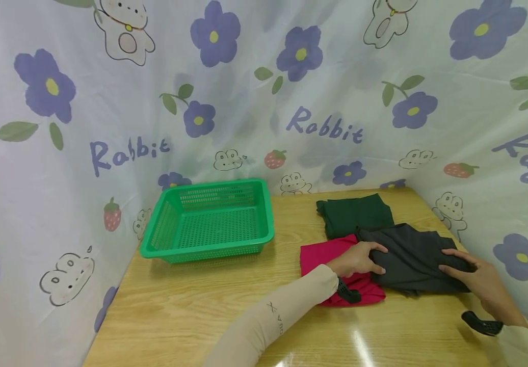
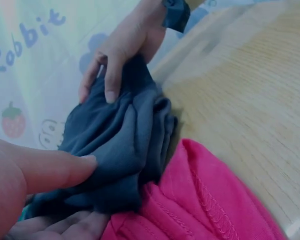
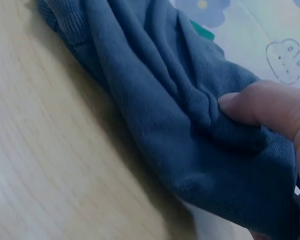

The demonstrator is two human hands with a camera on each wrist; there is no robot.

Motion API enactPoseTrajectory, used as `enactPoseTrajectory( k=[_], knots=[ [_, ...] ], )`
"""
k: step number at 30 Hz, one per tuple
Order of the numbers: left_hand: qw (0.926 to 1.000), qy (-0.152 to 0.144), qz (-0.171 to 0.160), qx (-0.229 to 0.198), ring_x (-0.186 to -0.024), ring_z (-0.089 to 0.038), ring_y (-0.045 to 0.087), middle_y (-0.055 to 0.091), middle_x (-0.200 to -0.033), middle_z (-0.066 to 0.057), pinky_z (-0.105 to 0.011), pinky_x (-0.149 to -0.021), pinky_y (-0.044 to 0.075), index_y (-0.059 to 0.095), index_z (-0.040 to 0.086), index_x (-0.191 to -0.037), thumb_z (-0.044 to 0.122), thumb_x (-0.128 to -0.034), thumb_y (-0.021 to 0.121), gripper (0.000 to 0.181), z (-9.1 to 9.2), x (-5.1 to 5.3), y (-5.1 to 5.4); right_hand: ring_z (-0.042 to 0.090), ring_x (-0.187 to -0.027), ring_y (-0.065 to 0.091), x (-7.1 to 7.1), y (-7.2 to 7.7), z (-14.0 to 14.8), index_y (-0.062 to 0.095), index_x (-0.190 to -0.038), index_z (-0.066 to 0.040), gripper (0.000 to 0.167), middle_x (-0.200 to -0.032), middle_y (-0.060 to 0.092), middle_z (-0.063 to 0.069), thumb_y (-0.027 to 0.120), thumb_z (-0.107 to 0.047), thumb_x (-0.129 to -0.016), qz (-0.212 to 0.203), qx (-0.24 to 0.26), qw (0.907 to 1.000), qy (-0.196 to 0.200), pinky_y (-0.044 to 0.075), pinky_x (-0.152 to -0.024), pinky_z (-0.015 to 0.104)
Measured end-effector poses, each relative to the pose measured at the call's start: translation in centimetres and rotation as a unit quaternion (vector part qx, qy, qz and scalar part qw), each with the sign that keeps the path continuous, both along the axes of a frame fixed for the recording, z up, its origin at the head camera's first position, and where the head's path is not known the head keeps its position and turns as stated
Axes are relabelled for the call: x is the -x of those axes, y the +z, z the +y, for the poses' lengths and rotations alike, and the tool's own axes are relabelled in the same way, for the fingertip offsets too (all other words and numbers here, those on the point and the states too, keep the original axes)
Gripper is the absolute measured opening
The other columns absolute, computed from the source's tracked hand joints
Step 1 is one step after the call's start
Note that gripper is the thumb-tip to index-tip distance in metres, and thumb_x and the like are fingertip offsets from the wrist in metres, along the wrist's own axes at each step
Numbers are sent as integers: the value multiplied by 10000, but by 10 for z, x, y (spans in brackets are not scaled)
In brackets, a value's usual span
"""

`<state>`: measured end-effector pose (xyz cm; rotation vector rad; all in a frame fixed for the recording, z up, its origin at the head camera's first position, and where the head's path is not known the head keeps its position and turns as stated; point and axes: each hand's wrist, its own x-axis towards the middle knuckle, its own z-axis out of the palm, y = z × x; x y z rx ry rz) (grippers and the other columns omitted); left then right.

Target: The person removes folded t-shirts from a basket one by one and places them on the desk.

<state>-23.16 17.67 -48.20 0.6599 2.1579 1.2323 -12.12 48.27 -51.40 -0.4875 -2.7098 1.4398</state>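
Note:
A folded dark grey garment [image 1: 413,260] lies at the right of the table, its surface creased. My left hand [image 1: 357,258] grips its left end, thumb on top and fingers underneath in the left wrist view. At the opposite end, my right hand [image 1: 481,280] pinches the cloth, with the thumb [image 3: 245,104] pressing into a fold. A red-pink folded garment [image 1: 321,256] is partly under my left hand and wrist, beside the grey one. Behind them lies a dark green folded garment [image 1: 355,214], partly overlapped by the grey cloth.
On the left of the wooden table [image 1: 177,311] stands a green perforated plastic basket [image 1: 268,214], with no contents visible. A printed curtain [image 1: 245,102] with flowers and rabbits hangs behind the table and along its sides.

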Motion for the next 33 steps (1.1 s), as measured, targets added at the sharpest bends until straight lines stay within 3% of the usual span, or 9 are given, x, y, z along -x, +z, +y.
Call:
enactPoseTrajectory(
  k=[3,9,12,16,22,25,29,31,33],
  knots=[
    [9997,-141,-37,184,-1338,-85,483,508,-1480,94,-234,-929,498,665,246,-1375,133,-924,799,484,0,-1,-2,551,-1491,100,-1,-3,2,465,-1569,-277,752,-1685,75,234,753,-520,-918,-124,38,9999,-19,259,-1089,732],
    [9982,-492,6,354,-1285,-31,475,494,-1515,96,-200,-835,476,618,203,-1449,147,-976,738,491,-2,1,-4,606,-1463,96,-2,-11,3,448,-1580,-235,773,-1659,58,315,750,-512,-925,-157,55,9999,-12,248,-1070,759],
    [9981,-524,-254,178,-1186,-25,532,505,-1509,79,-202,-802,494,609,173,-1458,107,-1015,671,452,-4,4,-6,627,-1443,130,-2,-13,2,441,-1582,-211,776,-1645,85,345,741,-511,-933,-116,-71,9999,40,263,-1056,764],
    [9980,-278,-560,-106,-1088,-76,631,538,-1470,18,-234,-815,554,637,123,-1423,28,-1035,606,401,-8,10,-6,649,-1411,184,5,-18,-2,439,-1579,-175,778,-1618,132,386,725,-519,-943,-25,-289,9995,133,296,-1033,763],
    [9974,80,-570,-435,-877,-146,704,593,-1350,-21,-272,-745,591,713,71,-1281,-34,-983,661,321,-14,15,-2,654,-1386,236,14,-19,-10,476,-1542,-94,736,-1580,216,411,716,-483,-964,293,-623,9974,191,312,-1005,770],
    [9958,97,-663,-621,-818,-204,730,639,-1212,-36,-306,-735,605,717,32,-1218,-39,-976,667,257,-19,18,0,659,-1293,352,14,-16,-17,535,-1465,-4,668,-1494,344,443,721,-422,-977,588,-1372,9883,306,361,-933,762],
    [9950,-5,-633,-772,-788,-274,744,690,-985,-106,-357,-730,617,708,-14,-1167,-1,-1004,644,175,-28,27,5,609,-1026,519,17,-8,-26,632,-1304,55,518,-1297,496,452,807,-237,-915,1340,-2400,9610,298,440,-764,689],
    [9955,-145,-501,-789,-796,-282,741,702,-946,-135,-379,-734,619,706,-31,-1157,15,-1015,633,166,-34,33,11,590,-955,546,19,-2,-30,648,-1262,64,499,-1231,536,442,841,-174,-868,1663,-2702,9481,224,455,-720,668],
    [9963,-340,-285,-731,-813,-270,739,712,-956,-114,-380,-741,618,708,-31,-1151,35,-1025,624,165,-41,38,16,564,-927,577,22,2,-33,656,-1263,55,510,-1214,583,406,859,-151,-843,1856,-2785,9421,220,472,-701,646]
  ],
)
